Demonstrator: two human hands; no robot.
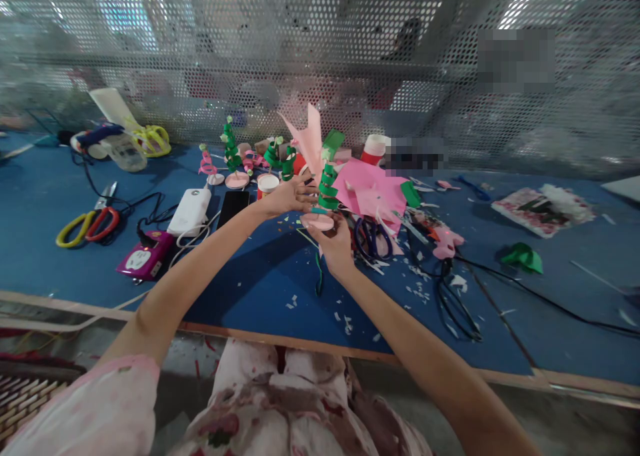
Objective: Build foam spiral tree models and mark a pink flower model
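Green paper spiral (328,188) on pink disc (318,221) is held above blue surface (260,283); right hand (336,244) fingers clamped under disc, left hand (289,196) fingers pinched on spiral.

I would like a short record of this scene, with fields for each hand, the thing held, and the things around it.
left hand: touches the green paper spiral from the left
right hand: holds the pink round base under the spiral, from below
surface: blue table with paper scraps
near right: pink paper sheets, purple scissors
near left: white power bank, yellow and red scissors
behind: finished spiral figures
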